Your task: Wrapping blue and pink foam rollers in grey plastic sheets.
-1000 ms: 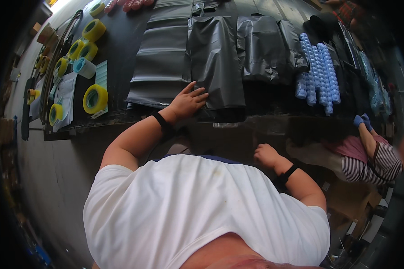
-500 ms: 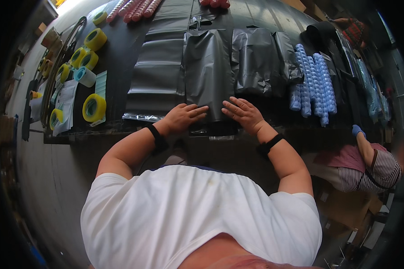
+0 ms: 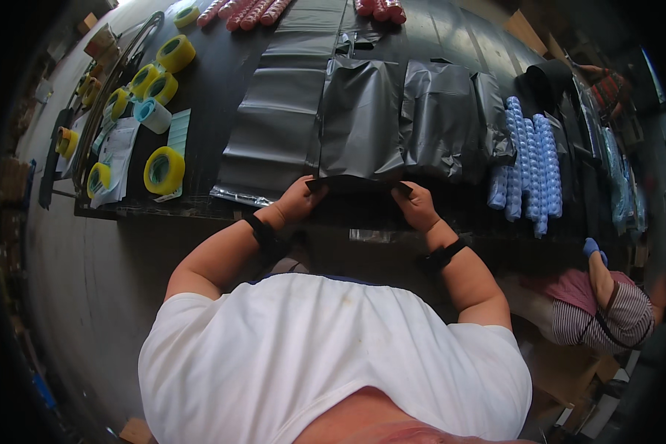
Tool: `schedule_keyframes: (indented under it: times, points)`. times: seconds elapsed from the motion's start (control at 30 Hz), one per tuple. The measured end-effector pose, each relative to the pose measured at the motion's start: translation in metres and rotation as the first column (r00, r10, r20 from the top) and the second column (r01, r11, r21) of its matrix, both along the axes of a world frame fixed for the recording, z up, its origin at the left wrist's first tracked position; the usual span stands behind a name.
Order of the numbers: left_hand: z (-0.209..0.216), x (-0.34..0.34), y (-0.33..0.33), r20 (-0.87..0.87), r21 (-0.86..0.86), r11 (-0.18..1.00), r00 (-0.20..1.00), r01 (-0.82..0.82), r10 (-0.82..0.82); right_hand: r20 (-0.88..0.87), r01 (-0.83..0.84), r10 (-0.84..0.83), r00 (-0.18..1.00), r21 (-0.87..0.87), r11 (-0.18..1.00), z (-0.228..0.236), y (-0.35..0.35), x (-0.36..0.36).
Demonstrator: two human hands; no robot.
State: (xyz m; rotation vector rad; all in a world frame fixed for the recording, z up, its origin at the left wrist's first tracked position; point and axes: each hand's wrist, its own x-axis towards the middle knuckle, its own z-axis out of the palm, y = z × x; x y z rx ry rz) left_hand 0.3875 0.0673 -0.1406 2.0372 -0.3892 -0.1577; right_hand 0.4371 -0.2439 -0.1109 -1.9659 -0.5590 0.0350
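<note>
Head view. Both hands apart from each other, each closed on the near edge of the same item. Left hand [image 3: 297, 201]: thumb and fingers clamped on the left corner. Right hand [image 3: 419, 206]: likewise on the right corner. Black band [image 3: 266, 235] on the left wrist, another dark band [image 3: 445, 255] on the right.

Item held: dark grey plastic bag [image 3: 362, 122], lying at the front of the worktop [image 3: 214, 89], straight ahead of the wearer; near edge shows black, bowed between the hands. Surface creased, glossy.

Left of it: long flat grey plastic stack [image 3: 277, 118], cross-creased, its near end close to the left hand. Right of it: second grey bag [image 3: 440, 118], wrinkled, then a narrower grey bundle [image 3: 493, 115]. Beyond that, pale blue beaded rolls [image 3: 531, 166], side by side.

Far left: yellow tape rolls [image 3: 178, 169], white papers [image 3: 118, 154]. Far edge: pink beaded rolls [image 3: 243, 13].

Right margin: co-worker, striped sleeve [image 3: 625, 314], blue glove [image 3: 591, 248]; what the glove touches, cannot tell.
</note>
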Motion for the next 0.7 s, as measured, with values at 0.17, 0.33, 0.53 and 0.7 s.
schedule_keyframes:
  times: [0.17, 0.33, 0.53, 0.7]
  points:
    - [-0.011, 0.014, -0.007, -0.001, 0.107, 0.898, 0.903, -0.427, 0.430, -0.213, 0.353, -0.349, 0.913, -0.020, 0.935, 0.002, 0.034, 0.008]
    - [0.044, 0.022, -0.037, 0.001, 0.520, 0.749, 0.877, -0.411, 0.480, -0.138, 0.371, -0.471, 0.871, -0.445, 0.815, 0.006, 0.032, 0.022]
    - [0.061, 0.027, -0.049, -0.002, 0.789, 0.600, 0.977, -0.129, 0.212, -0.154, 0.418, -0.570, 0.807, -0.535, 0.735, 0.010, 0.046, 0.019]
    - [0.013, 0.021, -0.042, 0.202, 0.888, 0.451, 0.957, -0.089, -0.208, -0.104, 0.352, -0.555, 0.826, -0.674, 0.650, 0.009, 0.062, 0.014]
